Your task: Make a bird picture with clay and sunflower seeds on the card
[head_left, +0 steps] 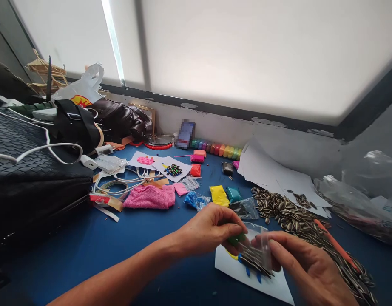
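My left hand [211, 231] is closed around one side of a small clear zip bag [263, 244] with green clay [237, 238] at its fingertips. Whether the clay is inside the bag or in front of it, I cannot tell. The bag's other edge is pinched between the thumb and fingers of my right hand [307, 265]. Just below lies a white paper [226, 265] bearing yellow and blue clay shapes and striped sunflower seeds [255, 263], partly hidden by my hands and the bag.
A heap of sunflower seeds [285, 212] spreads at right, crossed by an orange stick [336, 244]. Beyond my hands lie yellow clay [219, 195], teal clay [233, 194] and a pink cloth [149, 196]. A black woven bag [33, 170] and white cables occupy the left; paper sheets [262, 165] lie back right.
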Demonstrator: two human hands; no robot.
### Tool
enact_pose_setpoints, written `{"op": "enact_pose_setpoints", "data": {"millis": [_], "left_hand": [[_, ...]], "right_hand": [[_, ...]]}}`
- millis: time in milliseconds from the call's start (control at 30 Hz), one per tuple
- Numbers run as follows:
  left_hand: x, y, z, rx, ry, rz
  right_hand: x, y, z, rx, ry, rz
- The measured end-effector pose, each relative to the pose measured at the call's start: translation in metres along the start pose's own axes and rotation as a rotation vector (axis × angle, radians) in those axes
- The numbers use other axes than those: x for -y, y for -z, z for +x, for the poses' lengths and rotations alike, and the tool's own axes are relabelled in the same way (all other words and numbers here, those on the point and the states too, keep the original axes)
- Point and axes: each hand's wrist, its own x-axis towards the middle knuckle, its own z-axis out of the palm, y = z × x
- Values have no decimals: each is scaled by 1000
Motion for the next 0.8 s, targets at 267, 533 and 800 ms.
{"op": "enact_pose_setpoints", "data": {"millis": [267,533,800], "left_hand": [[0,-1,-1,39,14,-17],[1,1,-5,79,-48,-73],[1,2,-5,86,-31,-4]], "right_hand": [[7,-1,-1,36,-36,-17],[2,4,3,188,-64,113],[1,-1,0,187,-124,157]]}}
